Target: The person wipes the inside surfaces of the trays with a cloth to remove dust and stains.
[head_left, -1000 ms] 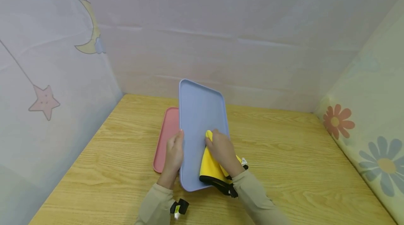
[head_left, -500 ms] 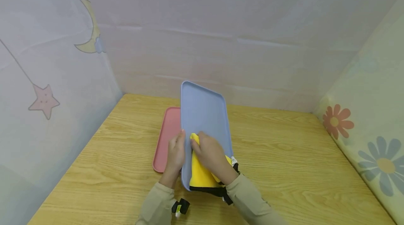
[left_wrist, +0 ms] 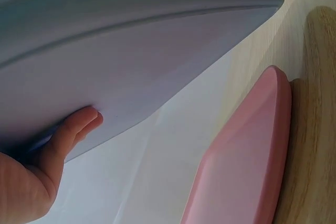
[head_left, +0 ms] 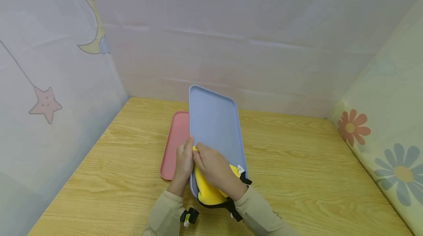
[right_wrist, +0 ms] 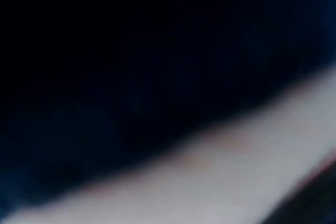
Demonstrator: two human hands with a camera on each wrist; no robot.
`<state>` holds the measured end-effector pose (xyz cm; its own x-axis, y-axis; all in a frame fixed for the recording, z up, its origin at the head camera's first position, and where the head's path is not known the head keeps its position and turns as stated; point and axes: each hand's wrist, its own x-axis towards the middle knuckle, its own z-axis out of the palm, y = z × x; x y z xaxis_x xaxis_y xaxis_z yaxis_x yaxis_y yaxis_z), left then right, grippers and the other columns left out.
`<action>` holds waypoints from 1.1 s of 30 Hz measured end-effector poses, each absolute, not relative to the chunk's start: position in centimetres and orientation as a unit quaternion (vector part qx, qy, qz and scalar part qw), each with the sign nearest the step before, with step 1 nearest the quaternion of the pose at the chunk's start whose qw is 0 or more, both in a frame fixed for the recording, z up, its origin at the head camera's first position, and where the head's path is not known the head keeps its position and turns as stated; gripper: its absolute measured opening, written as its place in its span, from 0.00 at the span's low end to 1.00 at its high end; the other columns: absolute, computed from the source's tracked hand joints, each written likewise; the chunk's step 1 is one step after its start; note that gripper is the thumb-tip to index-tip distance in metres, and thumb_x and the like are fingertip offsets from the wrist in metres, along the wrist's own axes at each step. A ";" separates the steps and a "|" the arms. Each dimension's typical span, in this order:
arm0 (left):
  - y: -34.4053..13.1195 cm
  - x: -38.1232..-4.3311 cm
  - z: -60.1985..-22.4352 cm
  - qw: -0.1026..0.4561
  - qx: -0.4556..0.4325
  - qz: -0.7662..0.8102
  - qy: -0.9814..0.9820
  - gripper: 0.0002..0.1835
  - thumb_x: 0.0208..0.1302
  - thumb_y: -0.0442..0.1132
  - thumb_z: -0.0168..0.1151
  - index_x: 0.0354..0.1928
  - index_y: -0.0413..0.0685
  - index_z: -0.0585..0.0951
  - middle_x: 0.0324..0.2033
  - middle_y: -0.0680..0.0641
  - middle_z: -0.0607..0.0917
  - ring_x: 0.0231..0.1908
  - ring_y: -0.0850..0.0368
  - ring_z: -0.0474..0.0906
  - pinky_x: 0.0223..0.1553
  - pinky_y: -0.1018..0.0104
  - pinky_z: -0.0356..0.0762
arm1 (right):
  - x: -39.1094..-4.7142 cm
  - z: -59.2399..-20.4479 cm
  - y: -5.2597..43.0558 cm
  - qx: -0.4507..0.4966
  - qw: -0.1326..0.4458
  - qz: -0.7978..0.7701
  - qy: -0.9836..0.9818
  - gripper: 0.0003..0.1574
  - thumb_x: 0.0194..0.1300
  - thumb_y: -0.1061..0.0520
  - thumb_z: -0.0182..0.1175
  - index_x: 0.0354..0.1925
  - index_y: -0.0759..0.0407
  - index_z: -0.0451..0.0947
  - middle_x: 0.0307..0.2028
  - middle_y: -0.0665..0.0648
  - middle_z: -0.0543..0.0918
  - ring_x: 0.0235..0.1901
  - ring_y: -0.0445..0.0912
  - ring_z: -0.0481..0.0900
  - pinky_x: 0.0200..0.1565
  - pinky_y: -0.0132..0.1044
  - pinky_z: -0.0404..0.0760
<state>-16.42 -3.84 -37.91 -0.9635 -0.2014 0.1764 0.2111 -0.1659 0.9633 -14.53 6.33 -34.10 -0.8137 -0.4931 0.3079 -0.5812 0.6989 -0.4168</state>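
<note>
My left hand (head_left: 183,161) grips the left rim of a blue rectangular tray (head_left: 214,122), which is held tilted up over the table. In the left wrist view, fingers (left_wrist: 79,125) of that hand lie against the tray's underside. A yellow cloth (head_left: 207,192) with a black edge is bunched in my right hand (head_left: 214,165), which presses it to the tray's inner face at the lower left, close beside the left hand. A white label shows on the cloth's right side. The right wrist view is dark and blurred, mostly covered.
A pink tray (head_left: 172,147) lies on the wooden table (head_left: 297,162), partly hidden behind the blue one. Printed fabric walls (head_left: 231,45) stand at the back and both sides. A black strap with a small tag (head_left: 187,218) hangs by the left sleeve.
My right hand has slid the yellow cloth leftward across the blue tray to its left rim, next to the left hand. The left hand and the tray have stayed almost in place.
</note>
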 end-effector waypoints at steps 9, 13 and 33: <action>-3.8 -16.4 -37.9 0.127 0.008 -0.771 -0.623 0.24 0.70 0.42 0.37 0.33 0.26 0.75 0.26 0.43 0.78 0.27 0.61 0.74 0.33 0.69 0.73 | -14.3 -34.8 6.4 0.307 0.203 0.104 -0.924 0.15 0.63 0.53 0.53 0.25 0.58 0.62 0.14 0.50 0.56 0.10 0.39 0.55 0.11 0.27 0.54; -3.7 -16.4 -37.9 0.134 0.019 -0.762 -0.634 0.25 0.70 0.43 0.37 0.36 0.25 0.76 0.30 0.39 0.79 0.29 0.60 0.74 0.35 0.68 0.72 | -14.3 -35.2 6.5 0.301 0.239 0.065 -0.921 0.15 0.62 0.52 0.55 0.25 0.57 0.62 0.13 0.50 0.56 0.08 0.39 0.54 0.10 0.27 0.52; -4.4 -16.1 -37.5 0.146 0.053 -0.761 -0.630 0.24 0.70 0.43 0.37 0.43 0.26 0.75 0.32 0.34 0.80 0.27 0.57 0.77 0.30 0.64 0.75 | -16.8 -37.8 10.7 0.253 0.230 0.000 -0.940 0.12 0.60 0.56 0.57 0.29 0.60 0.64 0.13 0.52 0.59 0.09 0.40 0.55 0.08 0.29 0.55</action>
<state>-16.07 -4.41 -37.46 -0.9520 -0.2883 0.1027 0.1550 -0.1648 0.9741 -16.83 10.68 -37.85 -0.7663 -0.4757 0.4318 -0.4753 0.8720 0.1171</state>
